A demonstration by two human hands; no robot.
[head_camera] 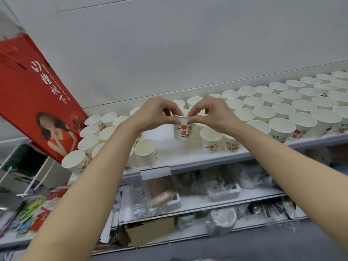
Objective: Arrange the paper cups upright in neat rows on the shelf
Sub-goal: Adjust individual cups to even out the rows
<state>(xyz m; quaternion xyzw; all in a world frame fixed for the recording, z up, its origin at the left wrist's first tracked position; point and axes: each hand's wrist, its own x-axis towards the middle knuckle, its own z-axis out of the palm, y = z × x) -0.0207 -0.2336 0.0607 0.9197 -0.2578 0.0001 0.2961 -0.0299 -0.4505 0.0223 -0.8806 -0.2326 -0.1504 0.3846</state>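
Both hands meet over one white paper cup printed with red and green characters. It stands upright near the middle of the white shelf. My left hand pinches its rim from the left, and my right hand pinches the rim from the right. Neat rows of upright cups fill the shelf to the right. A looser group of cups stands at the left. Two more cups sit just in front and to the right of the held one.
A red printed box leans over the shelf's left end. A cup stands near the front edge, with bare shelf between it and the held cup. Lower shelves hold plastic-wrapped goods and a cardboard box.
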